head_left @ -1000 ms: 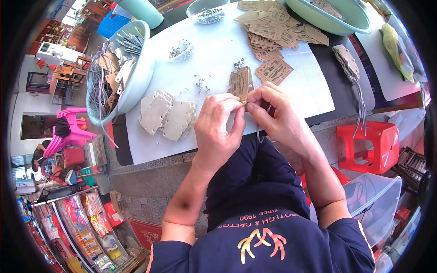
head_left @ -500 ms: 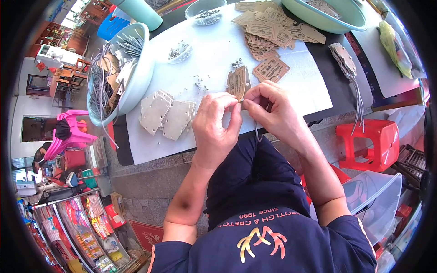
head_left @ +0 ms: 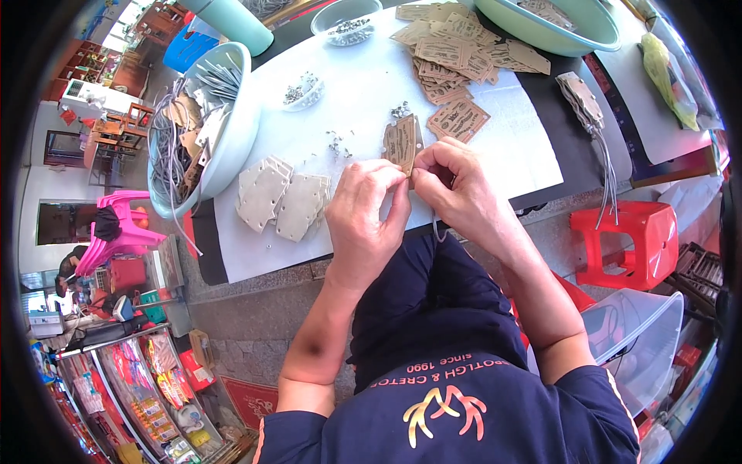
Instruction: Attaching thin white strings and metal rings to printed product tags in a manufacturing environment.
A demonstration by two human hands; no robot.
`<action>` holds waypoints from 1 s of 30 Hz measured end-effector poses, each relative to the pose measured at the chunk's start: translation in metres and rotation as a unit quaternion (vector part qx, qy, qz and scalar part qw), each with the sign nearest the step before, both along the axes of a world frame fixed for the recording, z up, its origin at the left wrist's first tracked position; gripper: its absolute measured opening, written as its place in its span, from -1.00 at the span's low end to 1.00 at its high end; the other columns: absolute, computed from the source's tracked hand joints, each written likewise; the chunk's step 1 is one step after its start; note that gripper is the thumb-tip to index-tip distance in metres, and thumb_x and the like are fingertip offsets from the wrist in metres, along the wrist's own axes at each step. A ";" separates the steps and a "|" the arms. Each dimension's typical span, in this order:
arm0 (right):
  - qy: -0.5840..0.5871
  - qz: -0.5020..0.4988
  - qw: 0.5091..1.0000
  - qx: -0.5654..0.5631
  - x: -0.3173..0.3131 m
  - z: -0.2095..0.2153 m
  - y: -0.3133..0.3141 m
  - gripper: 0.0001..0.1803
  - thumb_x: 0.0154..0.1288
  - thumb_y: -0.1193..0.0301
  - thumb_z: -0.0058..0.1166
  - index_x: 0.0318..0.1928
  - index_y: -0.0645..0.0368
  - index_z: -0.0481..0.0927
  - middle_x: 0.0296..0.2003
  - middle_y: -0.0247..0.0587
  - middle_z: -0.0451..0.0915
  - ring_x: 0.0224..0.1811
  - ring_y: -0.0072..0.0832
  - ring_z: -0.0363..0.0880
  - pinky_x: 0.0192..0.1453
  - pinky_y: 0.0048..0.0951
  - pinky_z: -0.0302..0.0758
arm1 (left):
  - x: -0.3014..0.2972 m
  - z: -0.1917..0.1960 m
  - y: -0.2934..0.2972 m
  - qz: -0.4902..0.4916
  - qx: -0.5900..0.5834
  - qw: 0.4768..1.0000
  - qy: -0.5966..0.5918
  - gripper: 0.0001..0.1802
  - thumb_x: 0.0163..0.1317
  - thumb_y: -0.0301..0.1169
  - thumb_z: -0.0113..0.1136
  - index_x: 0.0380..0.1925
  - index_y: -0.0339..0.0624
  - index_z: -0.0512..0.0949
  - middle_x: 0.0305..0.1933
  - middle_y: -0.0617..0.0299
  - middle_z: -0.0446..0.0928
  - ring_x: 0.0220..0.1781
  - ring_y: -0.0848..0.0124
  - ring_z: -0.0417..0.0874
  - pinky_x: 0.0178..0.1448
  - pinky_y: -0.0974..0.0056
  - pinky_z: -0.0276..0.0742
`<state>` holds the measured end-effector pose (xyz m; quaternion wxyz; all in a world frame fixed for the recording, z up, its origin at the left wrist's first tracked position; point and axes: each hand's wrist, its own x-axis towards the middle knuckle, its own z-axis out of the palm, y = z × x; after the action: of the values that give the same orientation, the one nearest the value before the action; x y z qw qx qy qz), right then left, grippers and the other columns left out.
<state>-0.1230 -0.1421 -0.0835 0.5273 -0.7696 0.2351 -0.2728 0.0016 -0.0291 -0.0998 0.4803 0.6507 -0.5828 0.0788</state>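
My left hand (head_left: 366, 207) pinches the near end of a printed brown cardboard tag (head_left: 401, 141) between thumb and fingertips. My right hand (head_left: 457, 179) meets it there, thumb and index finger pressed together at the same corner; what they grip is hidden by the fingers. A thin grey cord (head_left: 438, 227) hangs in a loop below my right hand. Just beyond the tag lies a little heap of small metal fasteners (head_left: 400, 110), with more loose metal fasteners (head_left: 338, 144) to the left. Plain greyish tags (head_left: 300, 204) lie in two stacks beside my left hand.
Printed brown tags (head_left: 456, 54) are piled at the back. Small clear bowls (head_left: 346, 32) hold metal pieces. A pale-blue basin (head_left: 246, 116) with cords and tags stands at left, a green basin (head_left: 568, 39) at far right. A corded tag bundle (head_left: 581, 100) hangs over the right edge.
Both hands stay at the tag's near end with only slight finger movement. The small shiny spot seen between the fingertips before is now mostly covered.
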 end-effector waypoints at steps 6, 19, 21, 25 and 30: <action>-0.028 -0.004 0.998 -0.058 0.002 -0.006 0.001 -0.90 0.25 0.49 0.17 -0.32 0.30 0.60 -0.42 -0.13 0.49 -0.34 -0.31 0.53 -0.26 -0.35 0.48 | -0.001 0.000 0.000 -0.002 0.002 1.000 0.013 -0.80 0.18 -0.73 0.27 -0.22 -0.30 0.56 -0.17 0.06 0.60 -0.21 0.29 0.69 -0.15 0.29 0.65; -0.020 -0.008 1.000 0.016 0.002 0.001 0.006 -0.89 0.30 0.48 0.20 -0.27 0.30 0.63 -0.37 -0.31 0.47 -0.38 -0.61 0.42 -0.29 -0.53 0.38 | -0.005 0.005 0.000 0.019 0.001 1.000 -0.003 -0.78 0.11 -0.72 0.30 -0.26 -0.28 0.55 -0.25 0.04 0.60 -0.21 0.11 0.68 -0.15 0.13 0.61; -0.019 0.003 1.000 -0.005 0.001 -0.001 -0.001 -0.89 0.30 0.48 0.19 -0.27 0.30 0.63 -0.37 -0.28 0.48 -0.36 -0.56 0.44 -0.28 -0.50 0.39 | -0.006 0.006 -0.002 0.014 0.004 1.000 -0.002 -0.79 0.11 -0.72 0.29 -0.26 -0.28 0.55 -0.24 0.04 0.61 -0.21 0.10 0.68 -0.14 0.13 0.61; -0.057 0.029 0.995 -0.075 -0.004 -0.007 -0.008 -0.89 0.26 0.49 0.18 -0.32 0.31 0.63 -0.40 -0.10 0.54 -0.33 -0.26 0.57 -0.23 -0.28 0.52 | -0.011 0.010 -0.002 0.021 0.020 0.999 -0.014 -0.78 0.11 -0.73 0.29 -0.25 -0.30 0.56 -0.22 0.02 0.61 -0.18 0.09 0.69 -0.11 0.13 0.61; -0.074 0.009 0.991 -0.111 -0.004 -0.008 -0.003 -0.88 0.27 0.45 0.17 -0.31 0.26 0.62 -0.35 -0.01 0.57 -0.26 -0.07 0.62 -0.18 -0.14 0.55 | -0.012 0.013 0.004 0.019 0.031 0.999 0.008 -0.82 0.19 -0.73 0.26 -0.22 -0.32 0.56 -0.18 -0.01 0.62 -0.17 0.13 0.69 -0.13 0.18 0.63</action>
<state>-0.1267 -0.1447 -0.0915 0.4567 -0.8033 0.1563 -0.3488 -0.0101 -0.0256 -0.0866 0.4626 0.6770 -0.5687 0.0646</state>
